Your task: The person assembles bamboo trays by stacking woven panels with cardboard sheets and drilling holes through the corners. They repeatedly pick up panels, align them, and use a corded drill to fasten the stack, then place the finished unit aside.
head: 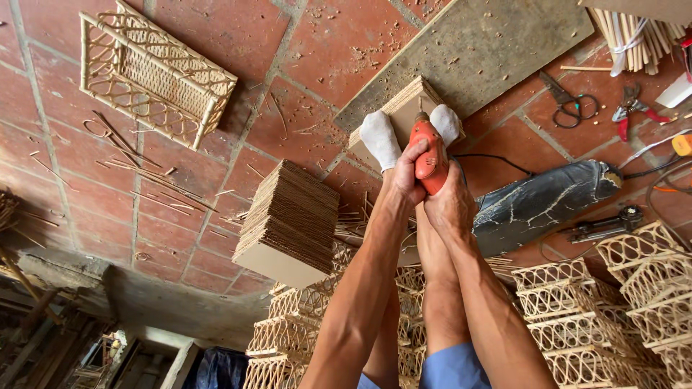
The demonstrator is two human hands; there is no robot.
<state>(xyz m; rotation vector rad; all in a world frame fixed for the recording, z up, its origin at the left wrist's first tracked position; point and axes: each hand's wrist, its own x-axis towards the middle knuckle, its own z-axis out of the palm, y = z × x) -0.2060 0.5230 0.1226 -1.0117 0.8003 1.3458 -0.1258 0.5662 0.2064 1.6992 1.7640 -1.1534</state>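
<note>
Forearms come up from the bottom edge, both hands wrapped on one orange drill (pixel 430 160): left hand (pixel 406 176) clenched on its left side, right hand (pixel 452 205) clenched on the lower grip. Drill tip sits on a small board stack (pixel 404 112), pinned by two white-socked feet (pixel 380 137), at the edge of a grey slab (pixel 476 50) on the red tile floor (pixel 180 216).

Big to small: woven baskets (pixel 577 317) stacked along the bottom right; dark cracked cushion (pixel 540 205) just right of the hands; taller board stack (pixel 292 223) left of the arms; rattan tray (pixel 155 75) at the top left corner; stick bundle (pixel 638 36) at the top right corner; scissors (pixel 569 104) and red pliers (pixel 634 104) near it. Shavings scattered over the floor.
</note>
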